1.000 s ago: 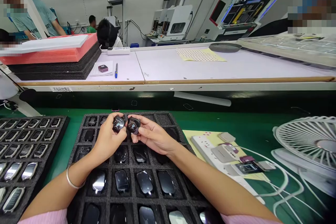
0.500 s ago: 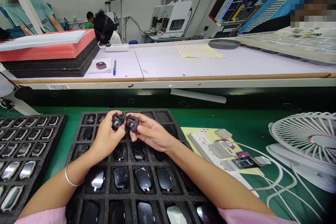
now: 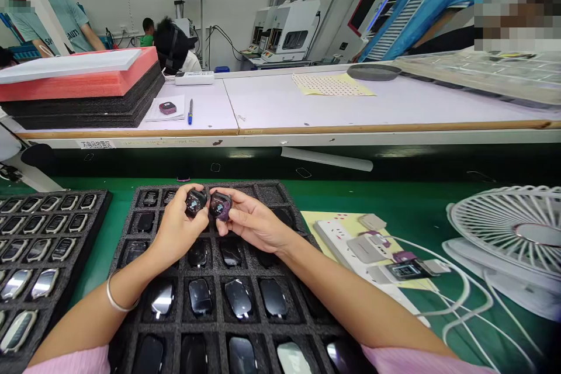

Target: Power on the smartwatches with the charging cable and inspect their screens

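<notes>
My left hand grips a dark smartwatch body, its lit screen facing me. Pinched between the fingers and thumb of my right hand is a second smartwatch body, with a purplish edge and a lit screen. The two watches are held side by side, close together, above the far part of a black foam tray. In the tray's compartments lie several dark watch bodies, such as the dark watch in a nearer row. My forearms hide some compartments.
At left lies another foam tray holding several light-framed watches. To the right are a power strip with chargers and white cables, and a white fan. A raised shelf runs behind, bearing stacked foam and a pen. People are beyond it.
Both hands and watches keep nearly the same pose. The view has shifted slightly. At upper right, the person in blue has moved left.
</notes>
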Demonstrator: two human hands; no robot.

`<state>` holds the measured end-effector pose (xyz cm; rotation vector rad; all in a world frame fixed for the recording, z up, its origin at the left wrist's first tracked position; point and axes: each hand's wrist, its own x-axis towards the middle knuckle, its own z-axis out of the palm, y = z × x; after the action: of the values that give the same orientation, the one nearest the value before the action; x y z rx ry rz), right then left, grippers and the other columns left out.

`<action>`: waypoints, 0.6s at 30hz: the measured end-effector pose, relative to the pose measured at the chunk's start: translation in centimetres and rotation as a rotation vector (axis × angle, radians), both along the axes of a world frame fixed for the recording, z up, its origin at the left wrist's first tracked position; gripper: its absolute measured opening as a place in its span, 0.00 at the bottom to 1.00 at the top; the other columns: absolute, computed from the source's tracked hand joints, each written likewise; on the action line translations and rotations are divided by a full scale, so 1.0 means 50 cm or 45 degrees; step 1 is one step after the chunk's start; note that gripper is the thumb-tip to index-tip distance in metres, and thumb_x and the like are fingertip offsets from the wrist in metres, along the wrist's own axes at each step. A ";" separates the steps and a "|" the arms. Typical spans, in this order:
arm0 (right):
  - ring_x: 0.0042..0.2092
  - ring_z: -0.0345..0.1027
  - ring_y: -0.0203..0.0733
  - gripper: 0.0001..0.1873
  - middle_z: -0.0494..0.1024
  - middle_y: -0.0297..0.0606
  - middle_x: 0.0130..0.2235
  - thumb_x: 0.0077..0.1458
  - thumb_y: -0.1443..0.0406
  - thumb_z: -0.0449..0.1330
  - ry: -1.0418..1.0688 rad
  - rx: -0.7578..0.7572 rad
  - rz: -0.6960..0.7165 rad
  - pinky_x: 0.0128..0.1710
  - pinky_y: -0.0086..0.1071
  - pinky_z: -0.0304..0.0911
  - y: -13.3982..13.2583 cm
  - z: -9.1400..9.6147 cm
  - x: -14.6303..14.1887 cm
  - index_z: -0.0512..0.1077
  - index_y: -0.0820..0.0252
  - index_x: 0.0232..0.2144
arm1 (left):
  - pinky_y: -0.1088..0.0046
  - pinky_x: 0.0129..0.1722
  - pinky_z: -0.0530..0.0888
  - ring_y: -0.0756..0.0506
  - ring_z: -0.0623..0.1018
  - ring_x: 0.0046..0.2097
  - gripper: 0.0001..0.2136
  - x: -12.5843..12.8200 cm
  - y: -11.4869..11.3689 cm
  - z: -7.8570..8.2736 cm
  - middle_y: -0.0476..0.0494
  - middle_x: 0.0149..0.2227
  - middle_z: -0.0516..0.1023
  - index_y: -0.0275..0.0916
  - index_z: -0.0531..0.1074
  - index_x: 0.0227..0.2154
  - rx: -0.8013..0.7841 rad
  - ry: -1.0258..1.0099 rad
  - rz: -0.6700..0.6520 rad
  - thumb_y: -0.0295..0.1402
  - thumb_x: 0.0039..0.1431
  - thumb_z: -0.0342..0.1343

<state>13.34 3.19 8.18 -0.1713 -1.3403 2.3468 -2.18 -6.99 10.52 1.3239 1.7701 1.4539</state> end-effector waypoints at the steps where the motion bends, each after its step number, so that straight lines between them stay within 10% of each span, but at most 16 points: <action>1: 0.33 0.72 0.36 0.28 0.77 0.33 0.37 0.50 0.57 0.71 0.003 0.001 -0.001 0.39 0.35 0.66 0.000 0.000 0.000 0.71 0.53 0.52 | 0.73 0.39 0.71 0.47 0.75 0.39 0.18 0.000 0.000 0.000 0.47 0.39 0.76 0.41 0.69 0.47 0.001 0.001 0.001 0.31 0.51 0.57; 18: 0.32 0.73 0.35 0.26 0.77 0.32 0.36 0.51 0.58 0.71 0.017 -0.008 0.018 0.38 0.33 0.66 -0.001 0.004 0.001 0.71 0.53 0.51 | 0.73 0.40 0.71 0.47 0.76 0.40 0.17 -0.002 0.001 -0.004 0.47 0.40 0.77 0.41 0.68 0.47 0.015 0.026 -0.049 0.31 0.53 0.56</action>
<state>13.42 3.12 8.40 -0.1478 -1.3321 2.3603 -2.28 -6.95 10.34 1.3760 1.7422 1.4370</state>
